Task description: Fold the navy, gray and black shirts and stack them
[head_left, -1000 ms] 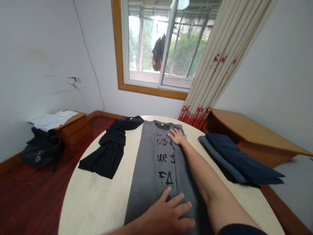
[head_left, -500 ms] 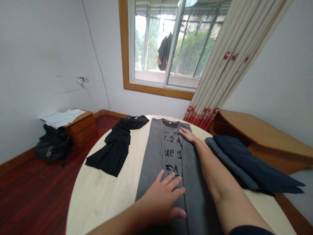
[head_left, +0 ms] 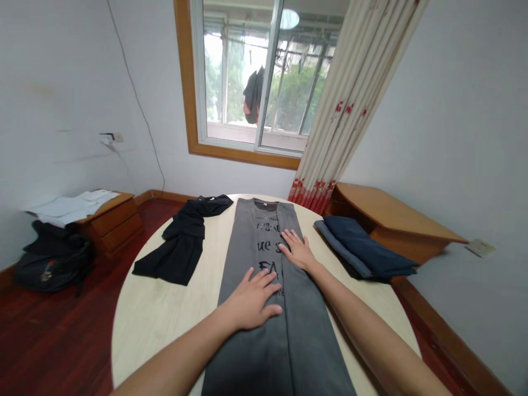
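Observation:
A grey T-shirt [head_left: 243, 258] with black lettering lies along the middle of the round table, its two sides folded inward and its collar at the far end. My left hand [head_left: 254, 300] rests open, fingers spread, on the front of the shirt just below the large letters. Farther up, my right hand [head_left: 297, 250] lies flat on the right folded side, fingertips by the lettering. Neither hand grips the cloth. The shirt's near end runs out of the bottom of the view.
Black clothing [head_left: 181, 242] lies on the left of the pale table [head_left: 157, 324]. Folded dark blue and grey garments [head_left: 367, 247] lie at the right. Beyond stand a wooden desk [head_left: 396, 212] and a curtain [head_left: 330, 121]; a black bag [head_left: 53, 258] sits on the floor, left.
My right hand has slid from near the collar down the shirt's right side, towards me. My left hand stays spread on the shirt. The view has turned somewhat to the right.

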